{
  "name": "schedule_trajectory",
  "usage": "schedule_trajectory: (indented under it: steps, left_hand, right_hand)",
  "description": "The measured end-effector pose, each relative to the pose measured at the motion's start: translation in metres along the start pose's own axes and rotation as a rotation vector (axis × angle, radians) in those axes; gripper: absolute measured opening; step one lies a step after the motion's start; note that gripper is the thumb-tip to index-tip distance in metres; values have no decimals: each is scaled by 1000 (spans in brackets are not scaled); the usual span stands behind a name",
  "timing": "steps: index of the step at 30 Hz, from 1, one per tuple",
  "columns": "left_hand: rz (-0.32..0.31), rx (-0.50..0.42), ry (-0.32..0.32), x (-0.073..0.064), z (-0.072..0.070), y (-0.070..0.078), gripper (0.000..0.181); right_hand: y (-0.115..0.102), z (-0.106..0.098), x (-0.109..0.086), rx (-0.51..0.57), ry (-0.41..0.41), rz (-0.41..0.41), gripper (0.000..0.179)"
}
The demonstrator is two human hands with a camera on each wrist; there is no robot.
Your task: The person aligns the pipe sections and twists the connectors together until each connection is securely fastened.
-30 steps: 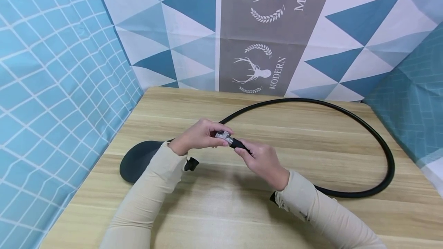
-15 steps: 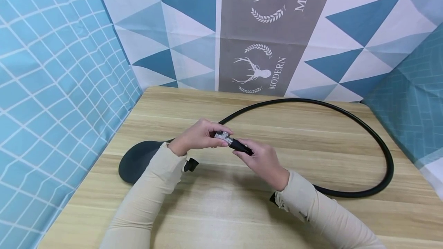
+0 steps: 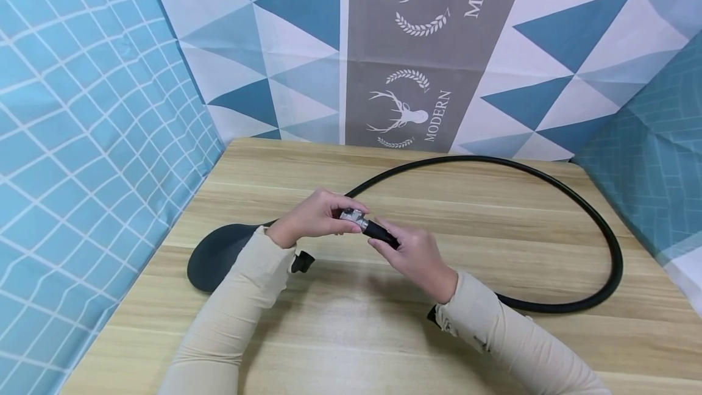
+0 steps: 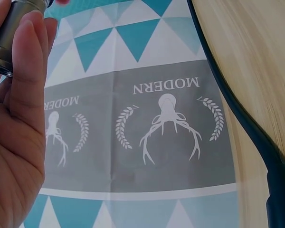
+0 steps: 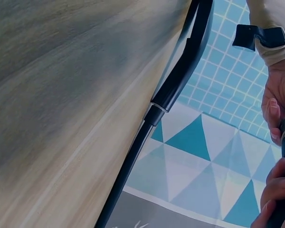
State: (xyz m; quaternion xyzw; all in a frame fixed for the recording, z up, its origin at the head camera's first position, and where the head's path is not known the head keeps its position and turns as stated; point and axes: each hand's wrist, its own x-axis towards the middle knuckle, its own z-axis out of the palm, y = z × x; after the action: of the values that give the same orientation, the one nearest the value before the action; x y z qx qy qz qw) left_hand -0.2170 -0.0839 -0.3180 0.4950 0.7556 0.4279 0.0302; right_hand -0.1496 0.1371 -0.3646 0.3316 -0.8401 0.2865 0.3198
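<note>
Over the middle of the table, my left hand (image 3: 312, 219) pinches a silver metal fitting (image 3: 353, 216) between thumb and fingers. My right hand (image 3: 419, 258) holds the black end of a shower hose (image 3: 381, 233) that meets this fitting. In the left wrist view the fitting (image 4: 15, 35) appears as a dark metal cylinder lying against the fingers. A black shower head (image 3: 216, 261) lies to the left, partly covered by the left forearm. Its handle (image 5: 185, 76) joins the hose in the right wrist view. How far the fitting and hose end are engaged cannot be told.
The hose (image 3: 615, 255) makes a wide loop across the right half of the wooden table (image 3: 351, 346) and passes behind the right forearm. Patterned cloth walls (image 3: 307, 47) stand at the back and both sides. A black wrist-camera mount (image 3: 303, 261) sits under the left wrist.
My right fingers have shifted slightly on the hose end, uncovering more of its black sleeve. The left hand, fitting and shower head look nearly the same.
</note>
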Motion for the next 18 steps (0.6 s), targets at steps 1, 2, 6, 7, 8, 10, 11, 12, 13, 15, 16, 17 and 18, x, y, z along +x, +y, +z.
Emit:
schedule_trajectory:
  steps: [1,2,6,7,8,10,11,12,13,15,16,17,18]
  left_hand:
    - [2,3,1,0,0,0,28]
    - [2,6,2,0,0,0,28]
    - [-8,-9,1,-1,0,2,28]
    - [-11,-13,0,-1,0,2,28]
    - [-14,-16,-2,-1,0,2,28]
    - [-15,-16,0,-1,0,2,29]
    - [-13,-12,1,-1,0,2,29]
    - [-11,-7,3,-1,-1,2,29]
    - [-11,-5,4,-1,-1,2,29]
    - [-10,-1,6,-1,-1,2,29]
    - [-13,-1,4,0,-1,2,29]
    - [-15,-1,2,0,-1,2,29]
    - [-17,-1,0,0,-1,2,29]
  right_hand:
    - [0,0,0,-15,1,4,52]
    - [0,1,0,-40,4,1,56]
    - [1,2,-1,-95,14,-29,56]
    - [1,2,-1,-93,17,-42,52]
    - [2,2,-1,-92,18,-53,48]
    - [2,2,-1,-74,15,-59,43]
    - [2,2,-1,-65,14,-59,43]
    - [2,1,-1,-59,13,-60,43]
    - [2,1,-1,-54,13,-61,43]
    - [2,1,0,-48,14,-63,44]
    - [2,1,0,-46,15,-65,44]
    - [2,1,0,-44,15,-66,44]
    - [3,1,0,-40,14,-67,44]
